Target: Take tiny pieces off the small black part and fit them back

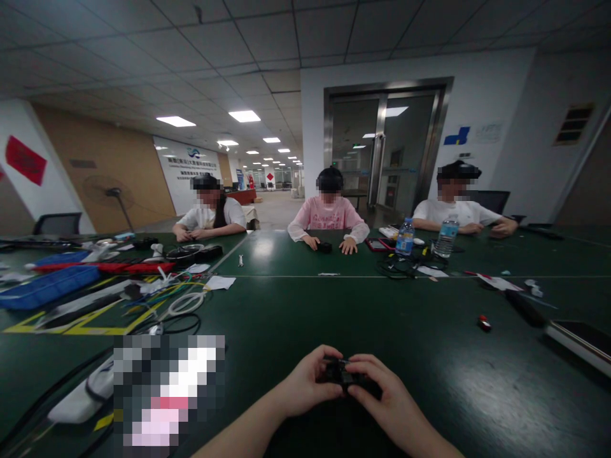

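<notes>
Near the front of the green table, my left hand [310, 383] and my right hand [379, 389] both grip a small black device [341, 372] between thumbs and fingers. My left fingers close on its left side, my right fingers on its top and right side. Its exact kind cannot be made out, since the fingers cover much of it and it is dark against the table. It appears held just above the tabletop.
A white power strip [81, 397] and cables lie to the left, with a blue tray [50, 286] behind. At right are a small red-and-black object [484, 323] and a flat dark-topped box [582, 343]. Two water bottles [405, 237] stand across the table, where three people sit.
</notes>
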The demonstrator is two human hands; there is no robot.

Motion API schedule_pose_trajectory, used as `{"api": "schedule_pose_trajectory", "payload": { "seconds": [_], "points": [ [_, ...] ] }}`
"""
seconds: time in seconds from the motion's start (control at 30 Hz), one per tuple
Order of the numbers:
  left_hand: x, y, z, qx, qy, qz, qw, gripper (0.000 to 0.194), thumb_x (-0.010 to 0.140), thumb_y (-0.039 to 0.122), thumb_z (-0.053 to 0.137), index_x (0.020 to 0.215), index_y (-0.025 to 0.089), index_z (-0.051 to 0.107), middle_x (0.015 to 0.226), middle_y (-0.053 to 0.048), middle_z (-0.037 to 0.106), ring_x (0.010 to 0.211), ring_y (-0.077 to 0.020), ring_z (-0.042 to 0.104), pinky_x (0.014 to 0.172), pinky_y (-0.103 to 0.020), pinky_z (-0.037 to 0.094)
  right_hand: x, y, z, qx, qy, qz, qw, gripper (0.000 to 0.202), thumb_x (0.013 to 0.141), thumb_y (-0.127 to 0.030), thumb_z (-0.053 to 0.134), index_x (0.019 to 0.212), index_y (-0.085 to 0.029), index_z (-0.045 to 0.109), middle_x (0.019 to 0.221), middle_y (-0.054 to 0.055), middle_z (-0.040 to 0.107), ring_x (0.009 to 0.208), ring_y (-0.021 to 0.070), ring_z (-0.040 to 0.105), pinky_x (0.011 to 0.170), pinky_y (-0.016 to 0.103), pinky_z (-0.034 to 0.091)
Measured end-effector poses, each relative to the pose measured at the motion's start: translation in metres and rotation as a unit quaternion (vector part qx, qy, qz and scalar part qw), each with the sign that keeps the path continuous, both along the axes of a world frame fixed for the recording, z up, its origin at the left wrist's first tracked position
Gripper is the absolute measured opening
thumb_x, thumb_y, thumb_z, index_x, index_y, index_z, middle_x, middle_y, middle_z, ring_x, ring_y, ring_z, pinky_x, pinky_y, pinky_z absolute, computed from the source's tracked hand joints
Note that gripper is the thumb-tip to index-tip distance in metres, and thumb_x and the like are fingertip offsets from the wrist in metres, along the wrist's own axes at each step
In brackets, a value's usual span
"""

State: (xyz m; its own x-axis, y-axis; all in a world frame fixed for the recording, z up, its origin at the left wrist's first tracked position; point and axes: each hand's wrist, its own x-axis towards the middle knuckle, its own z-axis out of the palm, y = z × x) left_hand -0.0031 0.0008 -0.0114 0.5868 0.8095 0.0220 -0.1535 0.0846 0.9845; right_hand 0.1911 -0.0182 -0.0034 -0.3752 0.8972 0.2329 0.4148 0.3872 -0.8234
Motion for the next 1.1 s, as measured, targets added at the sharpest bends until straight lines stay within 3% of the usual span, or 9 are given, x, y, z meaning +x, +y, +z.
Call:
{"api": "schedule_pose_trajectory", "payload": {
  "seconds": [0.7, 0.87, 1.1],
  "points": [
    [-0.0006, 0.0024, -0.0074, 0.026, -0.005, -0.011, 1.0, 0.045, 0.067, 0.019, 0.072, 0.103, 0.019, 0.045, 0.089, -0.001, 0.058, 0.078, -0.0124, 0.057, 0.066, -0.024, 0.039, -0.0002, -0.0019, 0.0025, 0.0, -0.008, -0.004, 1.0, 0.023, 0.077, -0.021, 0.057, 0.099, -0.026, 0.063, 0.113, 0.005, 0.056, 0.107, 0.0216, 0.053, 0.093, 0.035, 0.042],
    [-0.0016, 0.0023, -0.0064, 0.021, -0.012, -0.02, 1.0, 0.055, 0.067, 0.018, 0.072, 0.111, 0.022, 0.041, 0.097, -0.002, 0.057, 0.083, -0.0141, 0.058, 0.069, -0.026, 0.041, -0.0004, -0.0032, 0.0048, 0.004, -0.01, -0.012, 1.0, 0.022, 0.076, -0.021, 0.057, 0.097, -0.027, 0.063, 0.113, 0.004, 0.056, 0.107, 0.0223, 0.054, 0.094, 0.036, 0.042],
    [-0.0026, 0.0009, -0.0012, 0.029, 0.014, -0.018, 0.999, 0.043, 0.069, 0.016, 0.07, 0.104, 0.02, 0.046, 0.09, 0.0, 0.058, 0.08, -0.0125, 0.057, 0.068, -0.025, 0.04, -0.0011, -0.0026, 0.0028, 0.004, -0.002, -0.01, 1.0, 0.025, 0.076, -0.022, 0.058, 0.099, -0.027, 0.063, 0.112, 0.004, 0.057, 0.106, 0.0225, 0.054, 0.092, 0.036, 0.044]
  ]
}}
